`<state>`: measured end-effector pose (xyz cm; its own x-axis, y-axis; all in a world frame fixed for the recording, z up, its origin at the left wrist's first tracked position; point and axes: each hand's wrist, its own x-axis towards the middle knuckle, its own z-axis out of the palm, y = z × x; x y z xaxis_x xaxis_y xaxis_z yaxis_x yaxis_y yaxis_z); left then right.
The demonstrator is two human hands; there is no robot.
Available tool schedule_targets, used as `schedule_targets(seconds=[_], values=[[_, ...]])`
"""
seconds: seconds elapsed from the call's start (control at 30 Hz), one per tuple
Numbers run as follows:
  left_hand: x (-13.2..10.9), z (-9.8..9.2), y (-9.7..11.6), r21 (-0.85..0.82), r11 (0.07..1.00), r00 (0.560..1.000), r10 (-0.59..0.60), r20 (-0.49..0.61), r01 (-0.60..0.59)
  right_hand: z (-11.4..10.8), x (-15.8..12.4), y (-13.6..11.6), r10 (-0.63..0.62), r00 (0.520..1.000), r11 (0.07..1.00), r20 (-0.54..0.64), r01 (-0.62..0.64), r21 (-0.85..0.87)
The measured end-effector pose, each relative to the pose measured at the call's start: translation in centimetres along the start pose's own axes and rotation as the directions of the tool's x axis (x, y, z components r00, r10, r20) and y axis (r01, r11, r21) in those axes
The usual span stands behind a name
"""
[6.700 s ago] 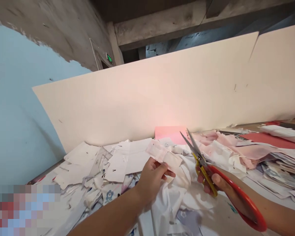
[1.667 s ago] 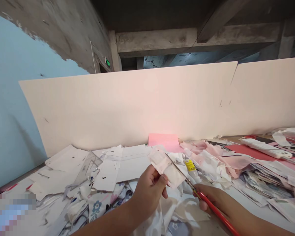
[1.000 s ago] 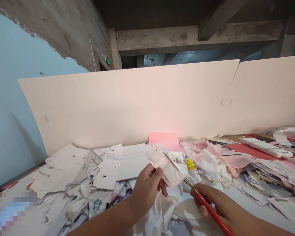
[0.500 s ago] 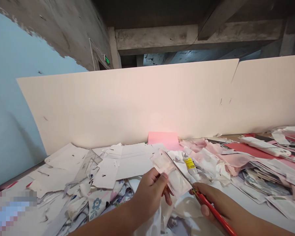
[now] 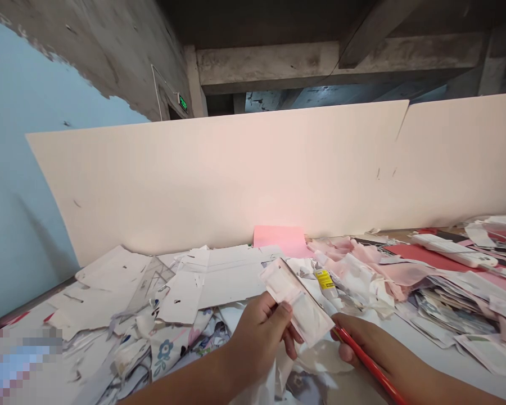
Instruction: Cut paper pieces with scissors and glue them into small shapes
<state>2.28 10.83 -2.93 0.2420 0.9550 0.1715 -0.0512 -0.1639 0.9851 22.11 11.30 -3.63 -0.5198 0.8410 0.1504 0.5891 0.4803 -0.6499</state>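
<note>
My left hand (image 5: 261,334) pinches a folded strip of pale pink and white fabric (image 5: 299,304) between thumb and fingers. My right hand (image 5: 362,343) grips a pair of red-handled scissors (image 5: 369,365), and only a red handle and a thin edge of blade show. The blade lies along the strip's far edge, and its tip is hidden behind the strip. Below both hands lies crumpled white fabric (image 5: 274,377). A glue tube with a yellow label (image 5: 325,283) lies just beyond the strip.
Torn white paper (image 5: 231,281) and floral cloth (image 5: 172,343) cover the table's left. Pink fabric scraps (image 5: 362,275) and stacked printed papers (image 5: 451,309) lie right, by a red sheet (image 5: 409,256). A pink sheet (image 5: 280,239) leans against a cream board (image 5: 236,180).
The strip has swung to the right and down in my left hand, and its far end now reaches the scissors. The scissors have slid lower right, with my right hand closer to the strip.
</note>
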Motion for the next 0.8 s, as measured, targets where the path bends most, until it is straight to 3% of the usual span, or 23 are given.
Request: schedule_targets(seconds=[0.33,0.8], values=[[0.1,0.0,-0.2,-0.009,1.000,1.000,-0.013,-0.001,0.013,0.1,0.0,0.3,-0.022,1.000,1.000,-0.015,0.022,0.015],[0.0,0.2,-0.5,0.050,0.998,0.999,-0.037,0.032,0.035,-0.6,-0.7,-1.3,-0.067,0.997,0.996,-0.041,0.069,0.053]])
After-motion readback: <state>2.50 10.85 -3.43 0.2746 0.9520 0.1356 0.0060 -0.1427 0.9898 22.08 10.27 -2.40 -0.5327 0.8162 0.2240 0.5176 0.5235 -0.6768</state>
